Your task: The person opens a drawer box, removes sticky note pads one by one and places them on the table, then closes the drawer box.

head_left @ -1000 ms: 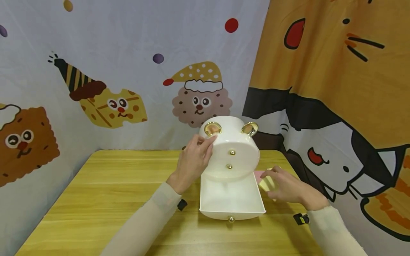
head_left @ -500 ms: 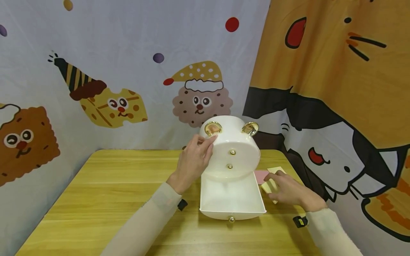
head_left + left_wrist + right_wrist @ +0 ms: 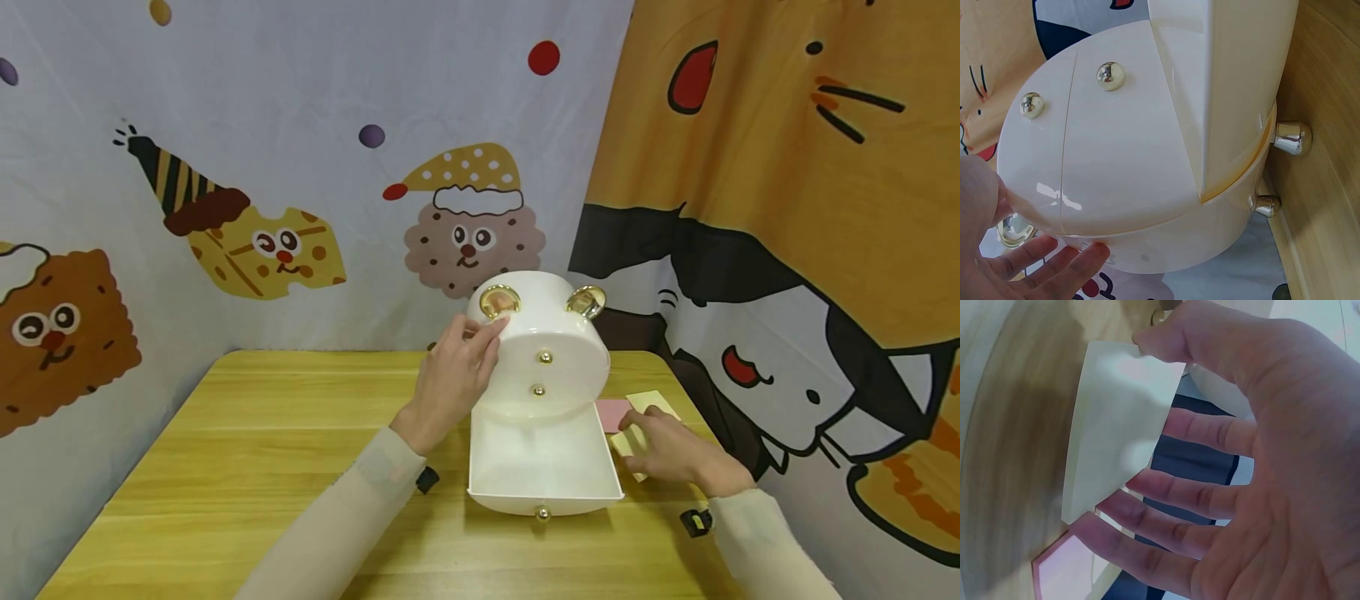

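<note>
A white rounded drawer box [image 3: 551, 358] with gold ears and gold knobs stands on the table, its bottom drawer [image 3: 543, 462] pulled out and bare inside. My left hand [image 3: 453, 375] rests against the box's upper left side, just below an ear; in the left wrist view the fingertips [image 3: 1094, 253] touch its curved wall. To the right of the drawer, my right hand [image 3: 667, 446] holds a pale yellow sticky note pad [image 3: 1119, 425] by its edges, thumb on one side and fingers on the other.
Beside the box lie a pink note pad [image 3: 613, 415] and another yellow one [image 3: 654, 402], close to my right fingers. The wooden table [image 3: 285, 467] runs back to a printed curtain [image 3: 300, 125], and a second curtain [image 3: 787, 208] hangs along the right edge.
My right hand has shifted slightly toward me with the yellow pad, so more of the pink pad and the farther yellow one shows. My left hand and the box stay put.
</note>
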`<action>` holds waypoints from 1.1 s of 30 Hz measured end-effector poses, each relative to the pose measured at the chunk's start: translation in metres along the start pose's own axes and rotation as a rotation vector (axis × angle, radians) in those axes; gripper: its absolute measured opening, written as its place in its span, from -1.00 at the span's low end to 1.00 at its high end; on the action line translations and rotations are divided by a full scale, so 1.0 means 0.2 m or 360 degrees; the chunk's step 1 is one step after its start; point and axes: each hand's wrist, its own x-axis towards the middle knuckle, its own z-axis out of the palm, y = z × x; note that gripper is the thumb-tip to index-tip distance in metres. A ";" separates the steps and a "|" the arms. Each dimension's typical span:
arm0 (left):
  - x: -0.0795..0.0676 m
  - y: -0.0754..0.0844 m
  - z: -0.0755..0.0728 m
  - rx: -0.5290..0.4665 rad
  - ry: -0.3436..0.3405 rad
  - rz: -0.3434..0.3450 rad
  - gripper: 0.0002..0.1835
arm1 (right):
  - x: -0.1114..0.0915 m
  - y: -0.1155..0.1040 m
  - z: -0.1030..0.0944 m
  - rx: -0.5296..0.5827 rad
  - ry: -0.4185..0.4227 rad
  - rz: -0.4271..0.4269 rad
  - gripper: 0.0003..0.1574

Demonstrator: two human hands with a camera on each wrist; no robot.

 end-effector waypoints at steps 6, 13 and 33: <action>0.00 0.00 0.00 -0.0012 -0.0005 -0.0012 -0.59 | 0.01 0.00 0.02 -0.0047 0.0014 0.0053 -0.30; 0.00 0.00 -0.01 -0.0034 -0.0015 -0.0019 -0.58 | 0.01 -0.01 0.03 -0.0078 -0.0002 0.0099 -0.33; 0.00 0.01 -0.01 -0.0050 -0.0023 -0.0031 -0.58 | 0.03 -0.02 0.03 -0.0072 -0.0085 0.0249 -0.31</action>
